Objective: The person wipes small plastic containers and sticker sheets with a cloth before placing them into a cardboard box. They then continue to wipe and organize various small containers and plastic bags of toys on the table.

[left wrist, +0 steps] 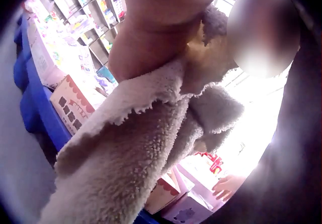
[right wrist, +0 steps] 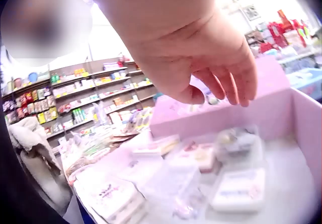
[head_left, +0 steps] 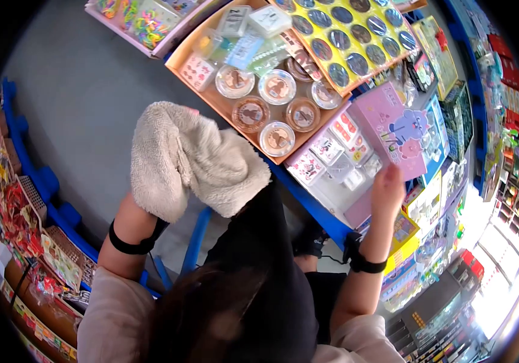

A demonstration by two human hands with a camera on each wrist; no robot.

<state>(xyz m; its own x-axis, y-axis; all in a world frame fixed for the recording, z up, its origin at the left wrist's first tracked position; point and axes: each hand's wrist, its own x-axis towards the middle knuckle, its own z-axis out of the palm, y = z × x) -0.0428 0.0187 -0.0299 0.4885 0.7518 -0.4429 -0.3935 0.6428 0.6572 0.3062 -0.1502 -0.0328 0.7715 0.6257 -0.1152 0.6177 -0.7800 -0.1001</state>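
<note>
A beige fluffy towel (head_left: 205, 151) hangs from my left hand (left wrist: 151, 48), its folds covering most of the fingers. In the left wrist view, the towel drapes down below the wrist. My right hand (head_left: 387, 189) is over the right side of a pink display box (head_left: 356, 212) and holds nothing. The right wrist view shows its fingers loosely bent above the box. Inside lie several small white packs (right wrist: 239, 189) with printed pictures, some in clear plastic. The box's raised lid (head_left: 395, 130) carries a blue cartoon figure.
An orange-brown carton (head_left: 181, 60) with several round clear-lidded tubs (head_left: 277, 86) stands beside the pink box. Behind it is a yellow tray (head_left: 356, 51) of dark round items. Blue shelf edging (head_left: 314, 209) runs along the front. More stocked shelves stand at left and right.
</note>
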